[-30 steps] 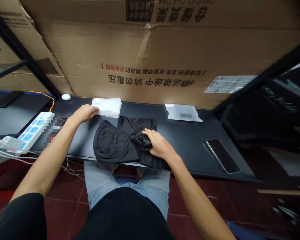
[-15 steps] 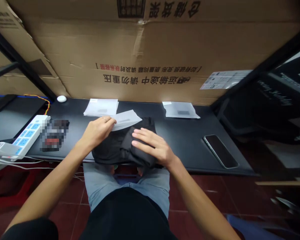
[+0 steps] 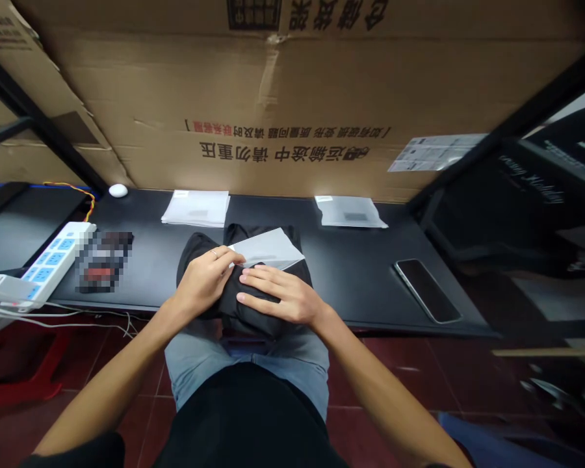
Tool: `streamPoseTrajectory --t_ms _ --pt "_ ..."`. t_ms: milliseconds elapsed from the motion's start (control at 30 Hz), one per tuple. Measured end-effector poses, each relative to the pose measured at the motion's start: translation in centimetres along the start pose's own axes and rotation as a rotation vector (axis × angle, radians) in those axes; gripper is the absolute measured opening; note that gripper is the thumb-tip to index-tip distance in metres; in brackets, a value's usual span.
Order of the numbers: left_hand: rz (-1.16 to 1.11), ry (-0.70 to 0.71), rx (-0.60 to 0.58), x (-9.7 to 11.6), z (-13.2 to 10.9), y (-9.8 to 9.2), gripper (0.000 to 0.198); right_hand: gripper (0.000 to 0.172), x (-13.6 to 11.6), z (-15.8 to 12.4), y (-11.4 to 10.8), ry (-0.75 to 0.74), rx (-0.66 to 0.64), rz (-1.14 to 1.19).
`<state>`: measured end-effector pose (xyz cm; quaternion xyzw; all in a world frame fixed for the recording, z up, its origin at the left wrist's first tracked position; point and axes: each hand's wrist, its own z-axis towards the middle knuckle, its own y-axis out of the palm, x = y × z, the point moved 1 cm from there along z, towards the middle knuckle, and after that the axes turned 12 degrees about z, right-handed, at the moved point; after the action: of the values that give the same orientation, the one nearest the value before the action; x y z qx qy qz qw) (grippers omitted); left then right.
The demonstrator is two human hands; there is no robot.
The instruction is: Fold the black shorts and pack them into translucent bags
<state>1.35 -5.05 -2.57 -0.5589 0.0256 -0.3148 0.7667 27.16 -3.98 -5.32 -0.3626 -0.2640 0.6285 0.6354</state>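
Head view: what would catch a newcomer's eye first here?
Likely the upside-down print on the cardboard at the back. At the black table's front edge, the left hand holds a whitish pouch over black cloth; the right hand lies on that cloth. A phone lies farther right.

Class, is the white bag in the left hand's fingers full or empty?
Apparently empty: the white bag in the left hand looks flat, showing no bulge.

Cardboard sheeting (image 3: 322, 84) backs a black table (image 3: 361, 279) above dark-red, apparently tiled floor (image 3: 419, 361).
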Motion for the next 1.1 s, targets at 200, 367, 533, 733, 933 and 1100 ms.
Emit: streamPoseTrajectory --t_ms 200,367,533,733,933,1100 --pt "-0.012 0.02 0.066 0.1 0.1 0.2 0.024 0.048 1.1 -0.8 0.2 0.21 -0.075 -0.011" --pt "0.115 -0.02 0.137 0.6 0.4 0.4 0.031 0.056 1.2 -0.2 1.3 0.522 -0.036 -0.129" --pt "0.268 -0.139 0.19 1.8 1.2 0.5 0.017 0.069 0.6 1.5 1.9 0.711 0.042 -0.202" --pt "0.266 -0.136 0.108 3.2 1.7 1.3 0.016 0.073 1.5 2.4 2.2 0.888 0.016 -0.227" --pt "0.084 -0.058 0.079 1.8 1.5 2.1 0.017 0.07 2.9 1.2 2.8 0.721 -0.035 -0.101" --pt "-0.085 -0.076 0.037 0.9 1.5 3.3 0.015 0.057 3.4 1.1 3.7 0.814 -0.027 -0.18"
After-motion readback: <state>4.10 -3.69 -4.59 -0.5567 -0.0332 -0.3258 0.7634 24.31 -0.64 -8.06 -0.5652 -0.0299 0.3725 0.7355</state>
